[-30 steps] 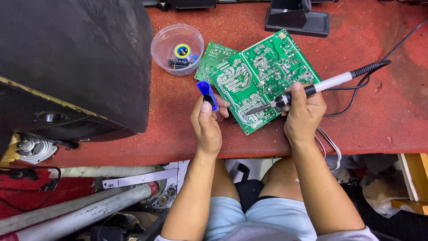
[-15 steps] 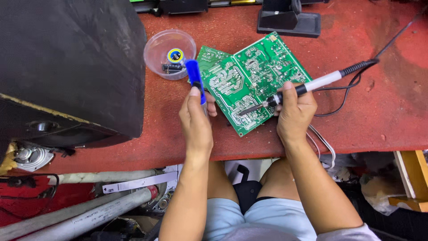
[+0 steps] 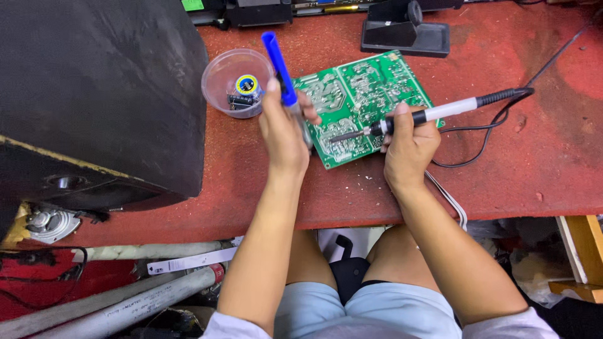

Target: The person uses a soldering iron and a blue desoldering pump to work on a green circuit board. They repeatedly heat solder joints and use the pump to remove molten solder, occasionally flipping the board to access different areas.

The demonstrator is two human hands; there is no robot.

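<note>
Overhead, head view — one entry. Left hand [image 3: 284, 129]: grip closed round a blue-handled desoldering pump [image 3: 281, 70], held upright over the left edge of the board. Right hand [image 3: 409, 141]: grip closed pen-fashion on a soldering iron [image 3: 408, 118], tip resting on the board, black cord trailing right. Circuit board [image 3: 361, 94]: green, solder side up, lying flat and skewed on the red tabletop [image 3: 502, 169] — likely light, stiff, brittle at its joints; best taken by its bare edges. Clear round dish [image 3: 235, 81] of small parts sits just left. Large black casing [image 3: 94, 94] at far left; black stand [image 3: 405, 31] behind.
</note>
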